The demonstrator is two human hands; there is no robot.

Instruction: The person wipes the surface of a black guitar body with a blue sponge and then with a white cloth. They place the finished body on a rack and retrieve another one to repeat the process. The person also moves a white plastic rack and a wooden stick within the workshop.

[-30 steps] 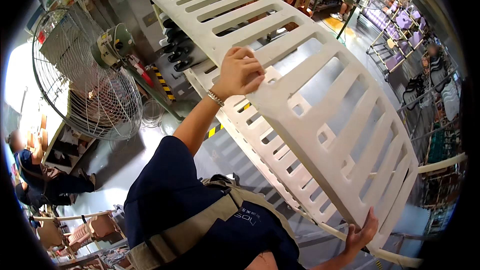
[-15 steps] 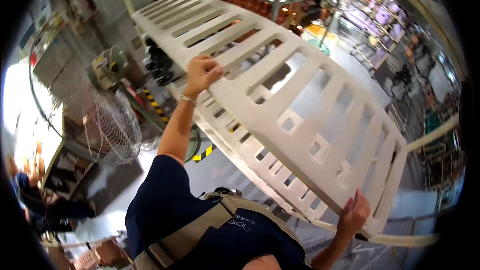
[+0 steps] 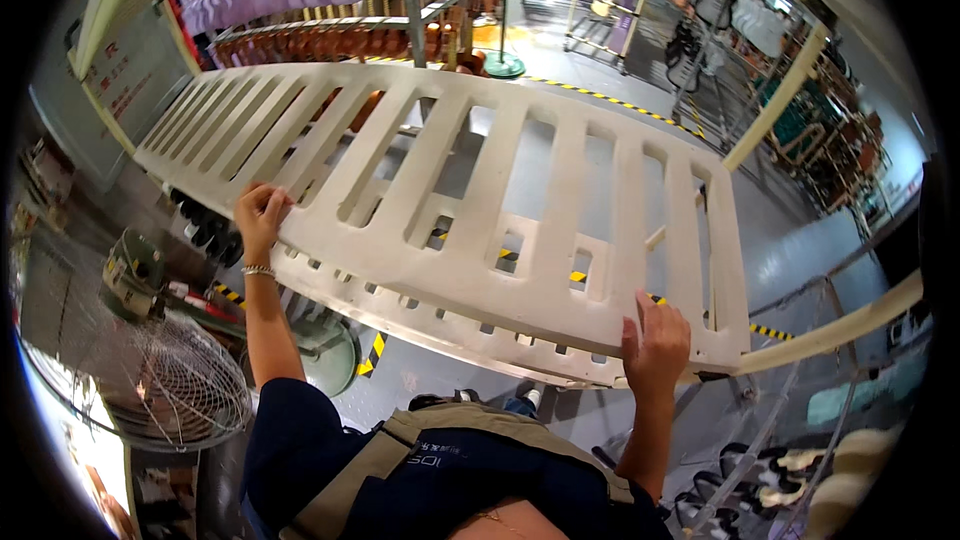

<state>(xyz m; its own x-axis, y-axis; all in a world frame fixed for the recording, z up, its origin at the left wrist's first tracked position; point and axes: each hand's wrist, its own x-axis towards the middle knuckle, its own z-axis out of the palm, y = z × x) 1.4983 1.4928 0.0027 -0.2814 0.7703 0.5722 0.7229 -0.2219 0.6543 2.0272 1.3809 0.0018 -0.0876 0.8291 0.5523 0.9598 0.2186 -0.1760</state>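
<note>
Cream slatted shelf [image 3: 400,265] is gripped at its near edge by the left hand [image 3: 262,212]; the right hand [image 3: 658,342], grip unclear, rests wide, likely for balance.

Both hands [image 3: 262,215] [image 3: 658,342] touch the slatted cream panel [image 3: 450,283] along its near edge.

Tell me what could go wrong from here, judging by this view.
Fingers could get pinched or scraped: the left hand and right hand are both at the near edge of the upper slatted panel, beside its open slots.
If that panel dropped, it might strike the lower slatted panel showing beneath it.
The wire-caged fan stands to the person's left, so a wide swing of that elbow might bump it.
</note>
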